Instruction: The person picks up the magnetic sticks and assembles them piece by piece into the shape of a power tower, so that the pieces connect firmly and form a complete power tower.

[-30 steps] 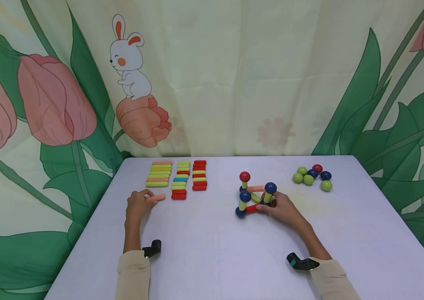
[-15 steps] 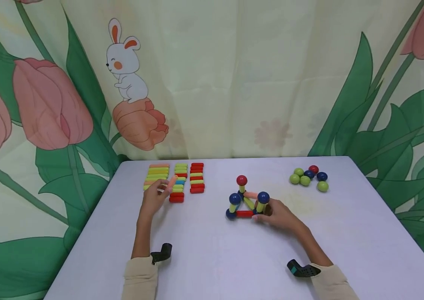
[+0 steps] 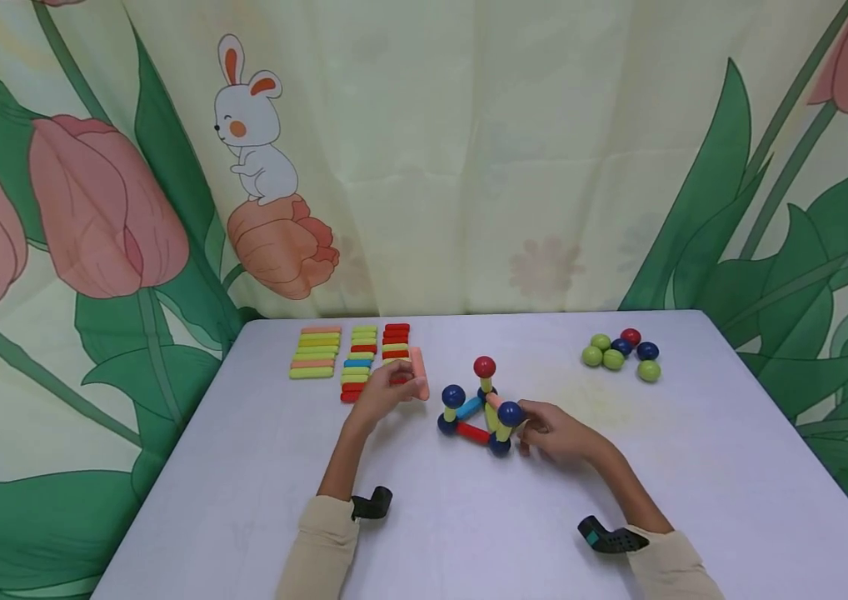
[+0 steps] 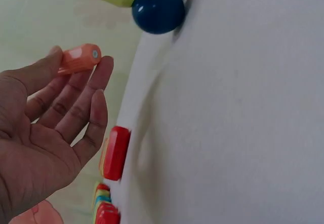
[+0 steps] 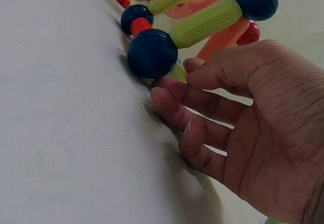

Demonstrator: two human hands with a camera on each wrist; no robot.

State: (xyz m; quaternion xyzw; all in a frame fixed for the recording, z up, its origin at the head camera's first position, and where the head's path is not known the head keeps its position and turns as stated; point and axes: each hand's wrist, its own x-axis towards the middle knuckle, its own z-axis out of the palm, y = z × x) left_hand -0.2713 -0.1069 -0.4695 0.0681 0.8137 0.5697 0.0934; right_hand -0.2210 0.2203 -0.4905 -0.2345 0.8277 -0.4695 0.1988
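Note:
My left hand (image 3: 388, 392) pinches a peach magnetic stick (image 3: 419, 373) between thumb and fingertips, raised above the table. A metal dot shows on the stick's end in the left wrist view. My right hand (image 3: 562, 433) is at the right side of a magnetic ball-and-stick frame, its loosely curled fingers (image 5: 169, 105) close to a lower blue ball (image 5: 152, 54). The frame has a triangular base with red (image 3: 473, 433), blue, peach and yellow-green sticks between dark blue balls. Short yellow-green posts rise from its corners, topped by a red ball (image 3: 484, 367) and two dark blue balls (image 3: 453, 396).
Sticks in red, yellow-green, blue and peach lie in three columns at the back left, the nearest one of yellow-green and peach sticks (image 3: 311, 372) farthest left. Loose green, red and blue balls (image 3: 613, 359) sit at the back right. A printed curtain (image 3: 424, 167) hangs behind the table.
My left hand has carried the peach stick from the left side of the table rightward towards the frame. The frame has turned and its near right corner has shifted left; my right hand stays close by.

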